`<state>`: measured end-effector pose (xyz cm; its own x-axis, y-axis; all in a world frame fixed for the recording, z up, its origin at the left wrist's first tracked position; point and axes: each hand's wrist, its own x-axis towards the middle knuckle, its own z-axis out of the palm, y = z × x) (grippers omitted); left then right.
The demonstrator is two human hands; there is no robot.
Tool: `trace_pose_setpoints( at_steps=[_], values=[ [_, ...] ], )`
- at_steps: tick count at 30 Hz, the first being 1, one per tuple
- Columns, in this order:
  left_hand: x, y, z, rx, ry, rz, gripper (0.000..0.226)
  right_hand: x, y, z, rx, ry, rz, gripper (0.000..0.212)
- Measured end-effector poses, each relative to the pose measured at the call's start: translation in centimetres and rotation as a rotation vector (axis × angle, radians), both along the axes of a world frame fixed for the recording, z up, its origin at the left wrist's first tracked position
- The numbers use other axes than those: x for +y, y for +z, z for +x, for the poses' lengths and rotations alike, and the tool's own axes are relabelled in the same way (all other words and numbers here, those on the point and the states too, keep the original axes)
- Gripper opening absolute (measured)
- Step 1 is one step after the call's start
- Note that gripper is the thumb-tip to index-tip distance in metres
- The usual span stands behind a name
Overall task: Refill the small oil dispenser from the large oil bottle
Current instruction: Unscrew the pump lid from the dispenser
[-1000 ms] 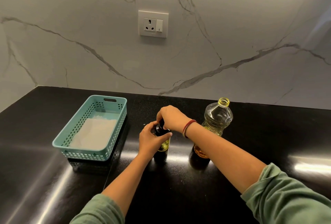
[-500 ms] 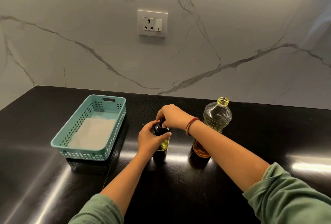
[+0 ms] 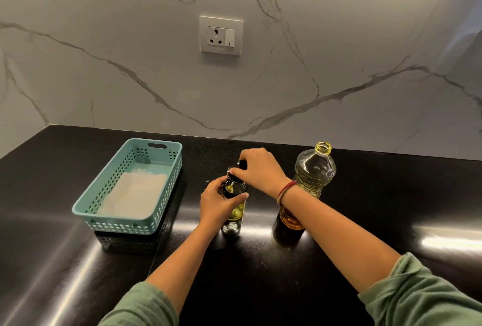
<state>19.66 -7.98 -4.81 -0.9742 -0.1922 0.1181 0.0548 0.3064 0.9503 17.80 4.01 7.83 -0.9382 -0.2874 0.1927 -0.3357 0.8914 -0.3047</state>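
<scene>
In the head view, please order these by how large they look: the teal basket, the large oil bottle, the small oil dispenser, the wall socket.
1. teal basket
2. large oil bottle
3. small oil dispenser and wall socket: they look alike. The dispenser is partly covered and the socket is farther away, so unranked.

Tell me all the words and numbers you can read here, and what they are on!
None can be read.
Switch on the wall socket plate: one tiny dark mark, too small to read.
Large oil bottle: no label shows; the right forearm hides its middle.
Small oil dispenser: no print shows; the left hand grips it and the right hand holds its black top.
</scene>
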Motion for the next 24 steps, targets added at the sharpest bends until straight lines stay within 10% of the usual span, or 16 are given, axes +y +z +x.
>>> trace_pose_setpoints(
  at_steps=[24],
  values=[
    [0.0,0.2,0.0,0.01,0.005,-0.018,0.061,3.6,0.3,5.0,0.272,-0.122,-0.176,0.022]
  ],
)
